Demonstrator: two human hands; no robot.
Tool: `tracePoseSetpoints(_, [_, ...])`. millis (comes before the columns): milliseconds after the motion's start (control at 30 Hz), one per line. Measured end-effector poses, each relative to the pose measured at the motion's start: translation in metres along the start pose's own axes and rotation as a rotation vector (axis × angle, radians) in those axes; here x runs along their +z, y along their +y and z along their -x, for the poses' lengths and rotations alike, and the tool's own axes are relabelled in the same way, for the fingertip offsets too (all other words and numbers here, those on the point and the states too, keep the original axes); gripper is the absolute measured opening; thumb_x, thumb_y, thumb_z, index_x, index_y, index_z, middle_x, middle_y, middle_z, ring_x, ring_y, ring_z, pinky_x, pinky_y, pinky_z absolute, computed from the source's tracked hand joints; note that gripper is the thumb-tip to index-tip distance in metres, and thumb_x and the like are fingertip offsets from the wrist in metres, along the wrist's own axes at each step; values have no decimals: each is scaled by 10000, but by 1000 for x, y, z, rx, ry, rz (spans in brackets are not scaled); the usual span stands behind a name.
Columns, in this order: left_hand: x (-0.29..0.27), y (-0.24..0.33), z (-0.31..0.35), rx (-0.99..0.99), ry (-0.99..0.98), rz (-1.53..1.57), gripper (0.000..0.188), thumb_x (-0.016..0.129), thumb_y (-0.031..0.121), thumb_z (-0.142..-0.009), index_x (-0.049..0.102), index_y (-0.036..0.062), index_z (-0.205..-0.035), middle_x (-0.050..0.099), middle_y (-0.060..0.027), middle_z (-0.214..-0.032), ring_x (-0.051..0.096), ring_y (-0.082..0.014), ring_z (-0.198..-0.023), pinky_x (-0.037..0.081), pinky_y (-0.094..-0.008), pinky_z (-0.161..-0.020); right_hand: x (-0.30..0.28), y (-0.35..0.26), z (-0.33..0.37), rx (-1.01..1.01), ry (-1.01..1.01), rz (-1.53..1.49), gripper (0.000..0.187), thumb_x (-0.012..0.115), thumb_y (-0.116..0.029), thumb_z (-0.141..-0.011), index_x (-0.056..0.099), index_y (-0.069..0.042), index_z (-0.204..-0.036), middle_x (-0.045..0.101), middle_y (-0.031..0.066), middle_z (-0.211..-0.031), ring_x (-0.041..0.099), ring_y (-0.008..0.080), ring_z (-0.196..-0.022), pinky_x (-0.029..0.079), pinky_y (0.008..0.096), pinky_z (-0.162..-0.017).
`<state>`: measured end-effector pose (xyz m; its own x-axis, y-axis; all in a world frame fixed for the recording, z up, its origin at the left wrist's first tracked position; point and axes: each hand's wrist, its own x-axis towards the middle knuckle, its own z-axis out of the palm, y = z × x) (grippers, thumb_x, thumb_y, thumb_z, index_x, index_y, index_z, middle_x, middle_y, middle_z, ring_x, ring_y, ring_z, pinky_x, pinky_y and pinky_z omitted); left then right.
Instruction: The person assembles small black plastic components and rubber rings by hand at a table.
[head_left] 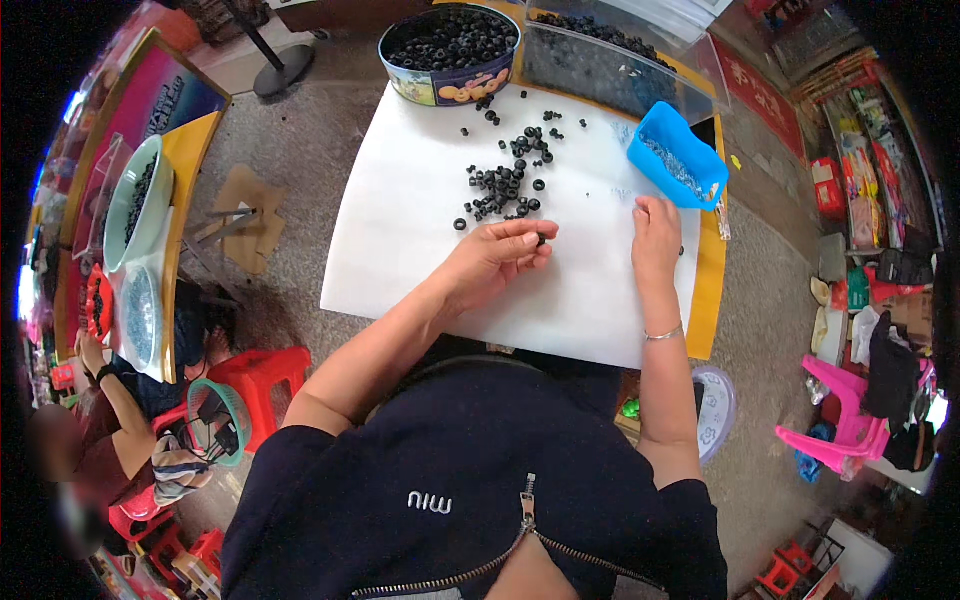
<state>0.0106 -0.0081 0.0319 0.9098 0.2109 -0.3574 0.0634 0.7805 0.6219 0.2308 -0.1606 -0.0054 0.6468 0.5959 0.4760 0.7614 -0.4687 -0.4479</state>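
My left hand (497, 262) is closed over the white work surface (400, 210), pinching a small round black piece (541, 240) between thumb and fingers. Just beyond it lies a loose heap of small black pieces (495, 187), some shaped like rings. My right hand (655, 236) has its fingers drawn together at the near edge of a blue tray (708, 197); whatever they hold, if anything, is hidden. Many tiny silvery metal pieces (675, 165) lie in that tray. One more black piece (682, 251) sits right beside my right hand.
At the far side stand a round tin (445, 88) and a clear plastic bin (640, 88), both filled with black pieces. On the left, a person (120, 420) sits at another table with a pale green bowl (165, 190). A red stool (265, 385) and pink chair (850, 420) flank me.
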Motion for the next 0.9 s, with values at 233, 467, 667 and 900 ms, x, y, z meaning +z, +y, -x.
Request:
tracePoseSetpoints(233, [-14,-3,-5,52,-75,117,269,524,69,-958,572,-20,-1207,628,-82,-1035,617,-124,-856,529,-245,-787,-31,-58,3,409,-234,-683,141,592,-74,-879,616,-2,-998,645,52,-850,569,142,-734,463,268,-698])
tracePoseSetpoints(467, [-12,-6,-4,41,-172,230,276,498,121,-981,535,-1,-1226,659,-105,-1036,643,-125,-766,547,-246,-717,-43,-116,25,518,-419,-1216,208,560,-74,-923,611,35,-1094,646,69,-907,552,104,-763,461,247,-711])
tracePoseSetpoints(667, [-14,-5,2,88,-190,165,234,511,133,-976,558,15,-1173,650,-85,-977,624,-120,-741,525,-249,-697,-39,-113,30,549,-433,-1298,210,569,-53,-916,605,40,-1101,649,78,-938,553,107,-775,458,250,-730])
tracePoseSetpoints(900, [0,-6,6,69,-16,61,207,513,86,-959,582,22,-1143,628,-71,-967,601,-121,-776,512,-252,-704,-25,-106,33,485,-327,-982,147,589,-34,-883,638,15,-1013,650,59,-919,575,120,-775,472,265,-712])
